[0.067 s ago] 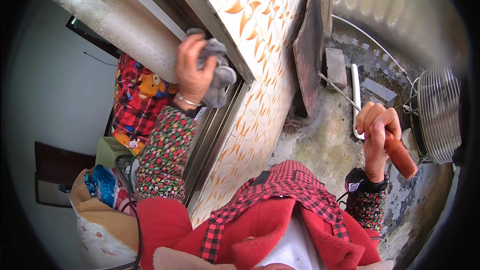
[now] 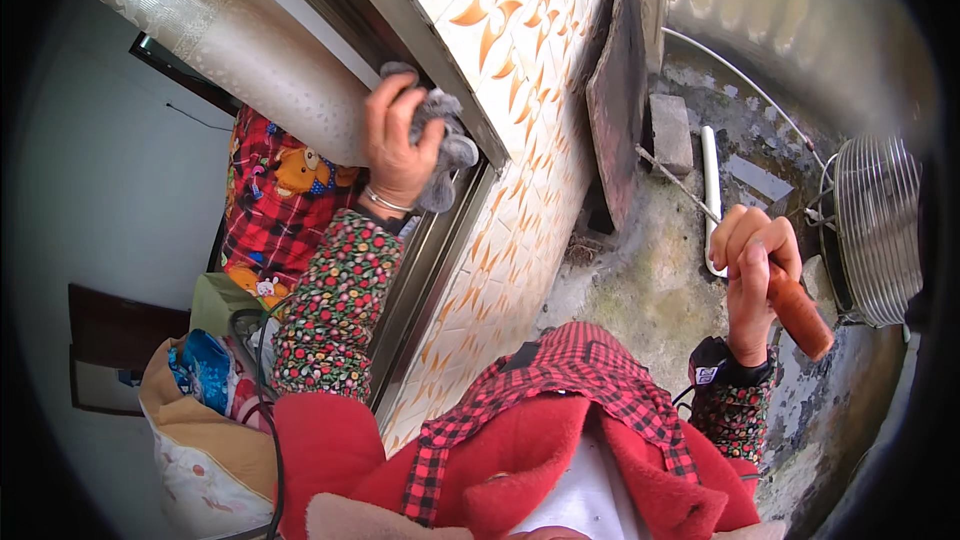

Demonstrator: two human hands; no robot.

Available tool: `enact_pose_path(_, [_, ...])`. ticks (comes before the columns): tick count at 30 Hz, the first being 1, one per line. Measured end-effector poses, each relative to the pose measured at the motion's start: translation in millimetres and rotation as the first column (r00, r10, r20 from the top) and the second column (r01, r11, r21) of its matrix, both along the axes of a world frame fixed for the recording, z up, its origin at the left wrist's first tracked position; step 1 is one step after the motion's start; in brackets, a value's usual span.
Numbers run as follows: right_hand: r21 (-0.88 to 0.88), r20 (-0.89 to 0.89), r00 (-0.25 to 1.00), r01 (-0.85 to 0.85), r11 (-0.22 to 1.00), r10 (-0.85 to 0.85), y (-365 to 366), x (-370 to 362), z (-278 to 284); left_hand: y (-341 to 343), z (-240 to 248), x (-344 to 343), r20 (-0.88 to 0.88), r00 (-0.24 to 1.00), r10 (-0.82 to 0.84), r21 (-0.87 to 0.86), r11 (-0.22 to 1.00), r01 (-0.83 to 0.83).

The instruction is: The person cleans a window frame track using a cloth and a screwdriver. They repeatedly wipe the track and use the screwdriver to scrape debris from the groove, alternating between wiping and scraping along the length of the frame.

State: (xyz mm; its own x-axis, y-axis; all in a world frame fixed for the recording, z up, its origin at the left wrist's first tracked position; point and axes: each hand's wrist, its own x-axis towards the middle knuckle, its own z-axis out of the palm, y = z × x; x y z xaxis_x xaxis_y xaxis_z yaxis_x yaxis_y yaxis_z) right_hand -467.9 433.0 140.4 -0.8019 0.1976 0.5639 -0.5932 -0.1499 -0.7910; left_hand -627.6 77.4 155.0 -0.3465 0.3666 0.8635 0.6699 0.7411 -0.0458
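Observation:
My left hand (image 2: 396, 145) presses a crumpled grey cloth (image 2: 440, 140) onto the metal window frame (image 2: 440, 270), by the corner of the sill. The fingers are bent over the cloth and hide part of it. On the other side, my right hand (image 2: 755, 260) is wrapped round a long screwdriver-like tool. Its reddish-brown handle (image 2: 800, 318) sticks out below the fist, and its thin metal shaft (image 2: 680, 183) points up and left. The exact shape of its tip is too small to tell.
A wall with orange-patterned tiles (image 2: 520, 190) stands between my hands. Right of it are a dark leaning board (image 2: 614, 95), a grey block (image 2: 671, 133), a white pipe (image 2: 712, 195) and a wire-ribbed round object (image 2: 880, 230). Inside the window are a curtain (image 2: 240, 50) and red plaid bedding (image 2: 275, 210).
My left hand has shifted slightly right with the grey cloth along the frame. My right hand and its tool are nearly still.

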Motion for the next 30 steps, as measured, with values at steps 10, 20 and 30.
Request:
enact_pose_path(10, [0.024, 0.050, 0.994, -0.101, 0.995, 0.100, -35, -16, -5, -25, -25, 8, 0.643, 0.729, -0.235, 0.182, 0.971, 0.153])
enact_pose_path(20, [-0.156, 0.075, 0.958, -0.263, 0.952, 0.277, -79, -37, -16, -62, -32, 41, 0.739, 0.649, -0.182, 0.195, 0.979, 0.053])
enact_pose_path(30, [-0.167, 0.127, 0.936, -0.306, 0.937, 0.328, -89, -35, -19, -76, -40, 61, 0.754, 0.601, -0.266, 0.305, 0.952, 0.038])
